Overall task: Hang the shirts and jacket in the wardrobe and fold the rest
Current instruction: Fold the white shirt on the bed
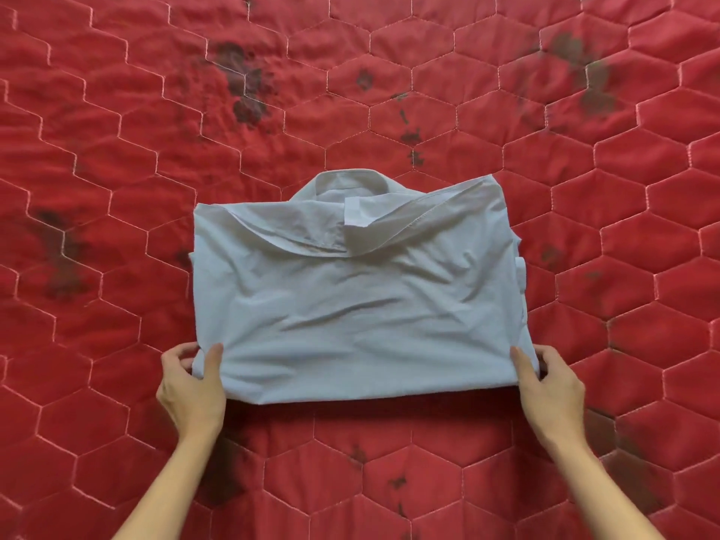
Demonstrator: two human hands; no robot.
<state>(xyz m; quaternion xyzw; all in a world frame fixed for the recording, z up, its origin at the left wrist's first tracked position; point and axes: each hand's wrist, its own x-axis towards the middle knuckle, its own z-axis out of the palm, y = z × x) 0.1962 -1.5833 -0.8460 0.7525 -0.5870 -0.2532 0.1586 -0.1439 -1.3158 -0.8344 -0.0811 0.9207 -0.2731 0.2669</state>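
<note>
A pale blue-white shirt [358,298] lies folded into a rough rectangle on the red quilt, its collar pointing away from me at the far edge. My left hand [191,387] pinches the near left corner of the fold, thumb on top and fingers curled under the cloth. My right hand [545,383] pinches the near right corner the same way. Both forearms reach in from the bottom of the view.
A red quilted bedspread [117,150] with a stitched hexagon pattern and dark printed blotches fills the whole view. No wardrobe, hanger or other garment shows here.
</note>
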